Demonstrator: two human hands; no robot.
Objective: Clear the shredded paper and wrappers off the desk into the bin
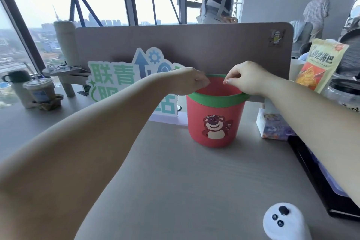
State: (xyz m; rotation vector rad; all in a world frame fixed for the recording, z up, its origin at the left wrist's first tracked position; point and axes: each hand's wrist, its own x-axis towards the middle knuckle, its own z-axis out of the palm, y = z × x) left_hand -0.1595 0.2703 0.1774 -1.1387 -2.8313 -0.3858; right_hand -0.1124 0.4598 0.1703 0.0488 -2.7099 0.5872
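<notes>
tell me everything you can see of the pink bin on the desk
The bin is a small round tub, pinkish red, plastic by its look, with a green band round its open rim and a bear picture in front. It stands upright on the grey desk, before the divider panel. The left hand and right hand are over its mouth, fingers curled; whether they touch it or hold anything is unclear.

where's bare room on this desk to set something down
The widest bare patch is the desk in front of the bin, bordered by the dark tray and white controller on the right. Left of the sign, below the cups, is bare too. The right edge is crowded: tissue pack, snack bag, tray.
</notes>
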